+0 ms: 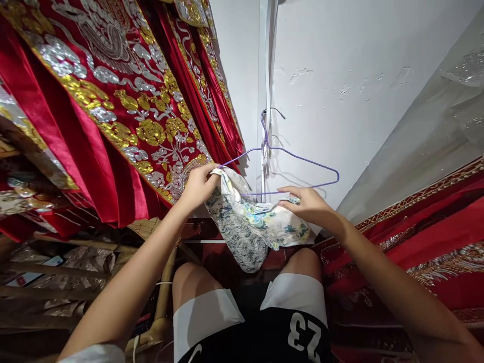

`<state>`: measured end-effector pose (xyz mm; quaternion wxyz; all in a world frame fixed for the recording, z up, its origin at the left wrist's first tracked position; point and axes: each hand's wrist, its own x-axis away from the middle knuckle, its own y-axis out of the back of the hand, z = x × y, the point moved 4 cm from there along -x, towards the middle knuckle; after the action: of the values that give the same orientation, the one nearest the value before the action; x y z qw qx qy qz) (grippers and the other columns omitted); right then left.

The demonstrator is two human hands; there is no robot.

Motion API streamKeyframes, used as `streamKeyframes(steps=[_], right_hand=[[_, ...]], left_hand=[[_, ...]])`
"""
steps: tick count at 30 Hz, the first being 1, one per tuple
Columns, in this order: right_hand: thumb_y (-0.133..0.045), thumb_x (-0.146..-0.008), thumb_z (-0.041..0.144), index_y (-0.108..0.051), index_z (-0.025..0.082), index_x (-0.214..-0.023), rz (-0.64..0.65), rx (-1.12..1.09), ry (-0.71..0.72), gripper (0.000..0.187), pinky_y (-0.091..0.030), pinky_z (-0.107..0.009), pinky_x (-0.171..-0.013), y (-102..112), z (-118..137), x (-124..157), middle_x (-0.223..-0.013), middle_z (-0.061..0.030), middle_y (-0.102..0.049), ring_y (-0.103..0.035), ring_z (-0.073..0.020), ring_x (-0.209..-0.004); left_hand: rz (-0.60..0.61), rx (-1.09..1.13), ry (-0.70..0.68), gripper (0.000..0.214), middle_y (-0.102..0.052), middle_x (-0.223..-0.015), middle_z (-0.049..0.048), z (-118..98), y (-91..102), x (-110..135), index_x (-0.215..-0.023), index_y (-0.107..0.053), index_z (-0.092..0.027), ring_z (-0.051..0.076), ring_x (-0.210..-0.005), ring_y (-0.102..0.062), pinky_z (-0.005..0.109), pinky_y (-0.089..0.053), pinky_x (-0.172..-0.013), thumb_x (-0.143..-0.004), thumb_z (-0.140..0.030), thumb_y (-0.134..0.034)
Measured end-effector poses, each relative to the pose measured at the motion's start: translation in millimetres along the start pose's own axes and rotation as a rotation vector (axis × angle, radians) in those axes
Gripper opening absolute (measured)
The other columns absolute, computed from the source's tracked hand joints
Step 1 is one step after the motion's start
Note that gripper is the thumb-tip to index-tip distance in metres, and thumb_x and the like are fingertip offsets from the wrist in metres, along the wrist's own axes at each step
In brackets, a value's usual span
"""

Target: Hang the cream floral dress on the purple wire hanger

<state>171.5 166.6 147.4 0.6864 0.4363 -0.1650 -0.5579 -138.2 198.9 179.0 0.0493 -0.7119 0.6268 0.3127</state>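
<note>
A purple wire hanger (298, 166) hangs by its hook on a white wall. A patterned cloth (251, 224), cream with blue-green flowers and a grey paisley side, droops below the hanger. My left hand (198, 185) is closed on the cloth's upper left edge, at the hanger's left end. My right hand (308, 204) pinches the cloth's right edge just under the hanger's bottom bar. Both arms reach forward over my knees.
Red garments with gold and silver embroidery (124, 101) hang at the left, close to my left hand. More red embroidered fabric under clear plastic (434, 222) lies at the right. A bamboo frame (162, 297) and wrapped items stand at lower left. The white wall (340, 65) is behind.
</note>
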Motion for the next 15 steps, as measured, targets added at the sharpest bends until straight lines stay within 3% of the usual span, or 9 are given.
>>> streamKeyframes(steps=[3, 5, 7, 9, 12, 13, 15], right_hand=[[-0.066, -0.073, 0.022, -0.052, 0.027, -0.151, -0.093, 0.018, -0.049, 0.079, -0.050, -0.031, -0.071, 9.1, -19.3, 5.1, -0.093, -0.0030, -0.076, -0.067, -0.0233, -0.080], [-0.062, -0.070, 0.017, -0.036, 0.022, -0.160, -0.267, -0.051, -0.036, 0.094, -0.051, -0.030, -0.070, 23.0, -43.3, 2.7, -0.084, -0.0017, -0.073, -0.066, -0.0211, -0.075], [-0.061, -0.069, 0.017, -0.031, 0.015, -0.161, -0.465, -0.126, -0.011, 0.097, -0.052, -0.031, -0.073, 39.4, -70.4, -3.8, -0.082, -0.0025, -0.071, -0.066, -0.0208, -0.076], [-0.062, -0.070, 0.019, -0.046, 0.011, -0.154, -0.551, -0.183, -0.003, 0.086, -0.053, -0.033, -0.076, 54.7, -93.2, -13.8, -0.080, -0.0038, -0.071, -0.067, -0.0207, -0.076], [-0.068, -0.070, 0.028, -0.077, 0.011, -0.114, -0.468, -0.256, -0.048, 0.049, -0.055, -0.035, -0.075, 78.3, -110.0, -27.7, -0.081, -0.0085, -0.074, -0.069, -0.0231, -0.079], [-0.072, -0.068, 0.032, -0.080, 0.012, -0.098, -0.412, -0.281, -0.074, 0.037, -0.055, -0.035, -0.073, 86.3, -110.9, -30.2, -0.080, -0.0100, -0.075, -0.070, -0.0243, -0.078], [-0.080, -0.062, 0.039, -0.079, 0.014, -0.078, -0.302, -0.356, -0.128, 0.030, -0.054, -0.035, -0.067, 99.3, -107.9, -31.6, -0.078, -0.0120, -0.075, -0.070, -0.0253, -0.073]], left_hand=[[0.145, 0.036, 0.037, 0.017, -0.072, -0.078, 0.0030, 0.8, 0.5, -4.1, -0.081, -0.077, -0.014, 0.018, -0.074, -0.061, 0.019, -0.048, -0.068, -0.076, -0.007, -0.063], [0.267, 0.121, 0.137, 0.014, -0.071, -0.073, 0.0027, 1.8, -0.4, -1.7, -0.081, -0.078, -0.013, 0.015, -0.063, -0.058, 0.018, -0.044, -0.056, -0.076, -0.009, -0.066], [0.380, 0.202, 0.235, 0.009, -0.070, -0.070, 0.0031, 0.3, -2.2, 1.1, -0.080, -0.078, -0.012, 0.013, -0.057, -0.056, 0.018, -0.040, -0.049, -0.075, -0.012, -0.072], [0.437, 0.251, 0.278, 0.007, -0.071, -0.070, 0.0051, -2.4, -1.8, 1.1, -0.078, -0.078, -0.010, 0.014, -0.056, -0.059, 0.018, -0.041, -0.048, -0.074, -0.015, -0.078], [0.433, 0.335, 0.370, 0.012, -0.073, -0.069, 0.0101, 3.2, 4.5, -4.0, -0.078, -0.079, -0.008, 0.018, -0.055, -0.063, 0.022, -0.048, -0.048, -0.073, -0.018, -0.082], [0.387, 0.397, 0.416, 0.012, -0.073, -0.069, 0.0113, 8.0, 8.3, -7.0, -0.079, -0.079, -0.008, 0.020, -0.055, -0.066, 0.024, -0.051, -0.048, -0.072, -0.018, -0.082], [0.136, 0.608, 0.419, 0.010, -0.074, -0.068, 0.0125, 17.2, 19.1, -15.8, -0.081, -0.079, -0.009, 0.024, -0.058, -0.070, 0.029, -0.057, -0.052, -0.075, -0.017, -0.080]])
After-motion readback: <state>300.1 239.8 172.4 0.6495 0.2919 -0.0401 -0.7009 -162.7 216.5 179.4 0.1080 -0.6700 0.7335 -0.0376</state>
